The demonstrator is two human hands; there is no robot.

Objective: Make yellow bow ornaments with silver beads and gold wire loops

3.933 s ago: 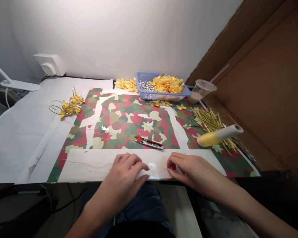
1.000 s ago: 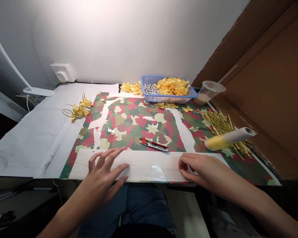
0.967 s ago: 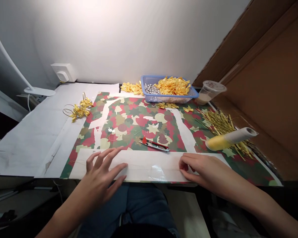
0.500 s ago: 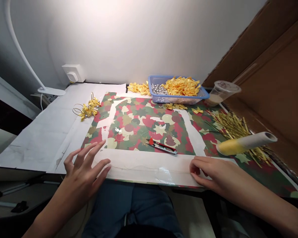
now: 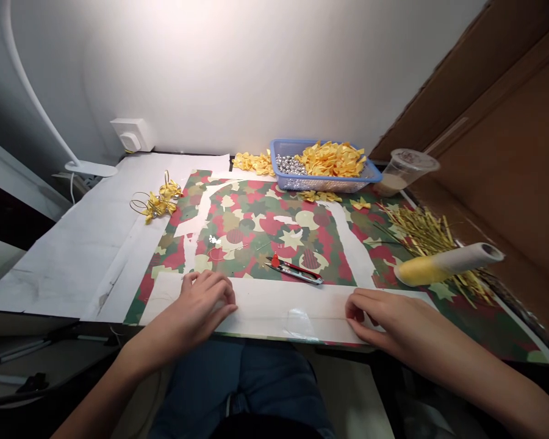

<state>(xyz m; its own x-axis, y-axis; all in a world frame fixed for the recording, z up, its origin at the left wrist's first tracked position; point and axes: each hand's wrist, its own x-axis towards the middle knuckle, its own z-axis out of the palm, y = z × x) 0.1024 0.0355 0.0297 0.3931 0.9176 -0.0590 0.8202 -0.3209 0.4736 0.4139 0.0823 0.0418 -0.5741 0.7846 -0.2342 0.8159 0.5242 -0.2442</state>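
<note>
A small craft corner: a paper-covered tabletop (image 5: 86,238) stands against a white wall (image 5: 238,73) with a socket (image 5: 132,134), and cardboard (image 5: 498,140) closes off the right. Handicraft supplies show it: a far basket (image 5: 332,183) of beads (image 5: 291,165) and yellow pieces (image 5: 332,158), snips (image 5: 298,271) in the middle, stems (image 5: 423,233) at right, thread (image 5: 329,317) near. Whether it is in a home is unclear.

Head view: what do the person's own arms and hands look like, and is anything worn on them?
The left grip and right grip are bare hands, without gloves; I can make out no rings or markings. The left forearm and right forearm show no sleeves, watch or bracelet.
</note>
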